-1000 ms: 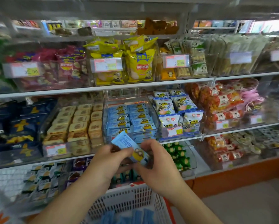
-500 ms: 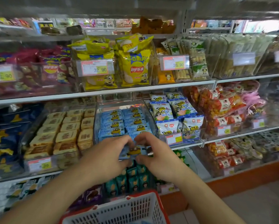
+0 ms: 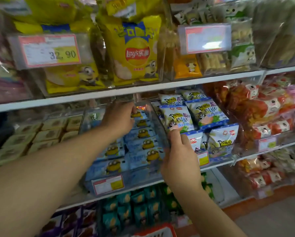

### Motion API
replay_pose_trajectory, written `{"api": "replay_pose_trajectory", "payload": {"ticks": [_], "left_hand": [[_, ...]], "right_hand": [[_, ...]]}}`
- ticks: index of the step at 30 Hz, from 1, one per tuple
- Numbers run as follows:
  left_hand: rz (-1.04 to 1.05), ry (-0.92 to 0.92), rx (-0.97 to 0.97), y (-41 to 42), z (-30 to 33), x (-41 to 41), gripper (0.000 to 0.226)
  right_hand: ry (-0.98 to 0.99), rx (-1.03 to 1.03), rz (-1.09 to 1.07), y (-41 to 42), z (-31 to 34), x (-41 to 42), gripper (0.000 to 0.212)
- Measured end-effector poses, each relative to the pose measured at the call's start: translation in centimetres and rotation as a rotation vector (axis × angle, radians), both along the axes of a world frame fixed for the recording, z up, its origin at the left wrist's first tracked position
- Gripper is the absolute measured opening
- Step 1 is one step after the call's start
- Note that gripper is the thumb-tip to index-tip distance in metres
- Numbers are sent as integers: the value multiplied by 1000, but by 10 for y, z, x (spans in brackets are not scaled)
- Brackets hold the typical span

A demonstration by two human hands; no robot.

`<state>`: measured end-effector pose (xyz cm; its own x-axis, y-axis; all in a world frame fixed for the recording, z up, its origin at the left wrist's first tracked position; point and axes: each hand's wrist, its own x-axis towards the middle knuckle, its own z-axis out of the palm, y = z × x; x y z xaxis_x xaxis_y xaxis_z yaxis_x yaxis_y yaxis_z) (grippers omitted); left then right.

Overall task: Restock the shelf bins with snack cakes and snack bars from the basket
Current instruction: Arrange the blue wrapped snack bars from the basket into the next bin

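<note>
1. The clear plastic bin (image 3: 160, 127) on the middle shelf holds rows of flat, light-blue snack cakes (image 3: 143, 144) in glossy wrappers printed with a yellow cartoon figure; a red-framed price tag (image 3: 108, 184) sits on its front wall
2. Left of this bin, another clear bin holds tan, square wrapped cakes (image 3: 47, 134) in neat rows
3. Right of the bin, puffy white-and-blue bags (image 3: 205, 113) stand stacked in their own bin, and beyond them lie red-and-white wrapped snacks (image 3: 271, 106) in crinkly film
4. Above the bin, on the upper shelf, a clear bin holds shiny yellow crisp bags (image 3: 136, 48) behind a tag reading 32.90
5. Below the bin, teal packets (image 3: 134, 207) stand in rows, and the red rim of the basket (image 3: 158, 230) shows at the bottom edge of the view
6. The left hand (image 3: 119, 118) reaches deep into the bin, arm stretched forward, fingers curled down on a blue snack cake at the back row; how firmly it grips cannot be told
7. The right hand (image 3: 179, 159) is at the bin's right front corner, thumb up along the clear side wall and fingers curled around the front edge, gripping the plastic
</note>
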<state>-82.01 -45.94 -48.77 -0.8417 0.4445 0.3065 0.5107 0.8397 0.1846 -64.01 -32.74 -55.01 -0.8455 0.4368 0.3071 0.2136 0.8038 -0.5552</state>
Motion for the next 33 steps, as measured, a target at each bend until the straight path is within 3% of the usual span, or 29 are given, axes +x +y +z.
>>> {"api": "replay_pose_trajectory", "payload": {"ticks": [3, 8, 11, 16, 24, 28, 33], "left_hand": [[-28, -47, 16, 17, -17, -31, 27], [-10, -25, 13, 30, -37, -50, 32], [-6, 7, 9, 27, -41, -49, 22], [-103, 20, -48, 21, -47, -33, 25], [-42, -180, -106, 28, -38, -24, 41], [-52, -218, -14, 19, -26, -3, 52], [-134, -126, 124, -4, -12, 65, 41]], "right_hand": [[40, 17, -36, -1, -6, -2, 66], [112, 43, -5, -2, -14, -5, 42], [161, 42, 16, -3, -20, -6, 44], [194, 49, 6, -3, -21, -6, 48], [192, 38, 19, -4, -19, -5, 48], [158, 52, 4, -5, -19, -3, 46], [62, 75, -16, -10, -6, 4, 44]]}}
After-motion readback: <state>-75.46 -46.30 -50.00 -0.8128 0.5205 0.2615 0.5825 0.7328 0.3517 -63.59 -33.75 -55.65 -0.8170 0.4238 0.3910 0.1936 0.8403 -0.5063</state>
